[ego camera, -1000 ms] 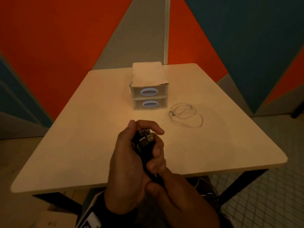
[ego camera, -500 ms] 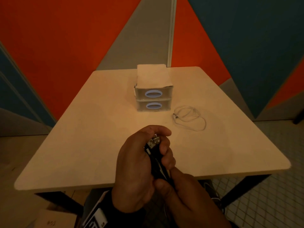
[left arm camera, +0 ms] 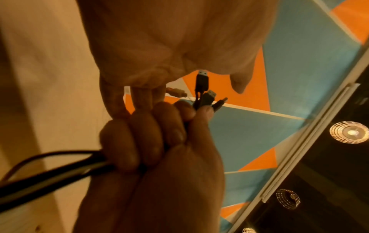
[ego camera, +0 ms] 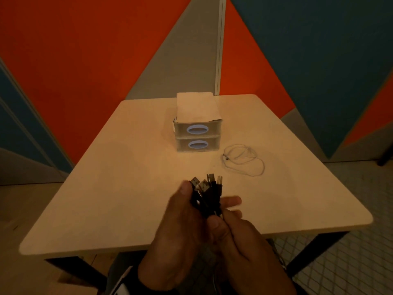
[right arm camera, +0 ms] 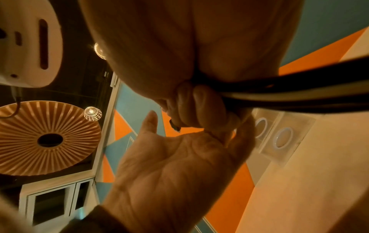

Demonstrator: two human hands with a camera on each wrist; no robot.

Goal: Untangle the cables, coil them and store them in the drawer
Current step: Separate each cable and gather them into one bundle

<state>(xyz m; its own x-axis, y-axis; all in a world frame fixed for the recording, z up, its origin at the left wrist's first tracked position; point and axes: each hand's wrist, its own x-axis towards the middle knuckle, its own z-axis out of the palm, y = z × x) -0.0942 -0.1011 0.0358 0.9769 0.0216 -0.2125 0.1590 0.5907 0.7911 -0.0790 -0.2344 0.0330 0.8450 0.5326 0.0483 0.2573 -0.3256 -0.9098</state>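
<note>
While the left hand (ego camera: pixel 182 226) fists the black cables (ego camera: pixel 209 196), the right hand's (ego camera: pixel 240 237) grip pinches them.

Perhaps an office: colour-block wall panels (ego camera: pixel 63 60), plain table (ego camera: pixel 127 188), desktop drawers (ego camera: pixel 196 137).
</note>
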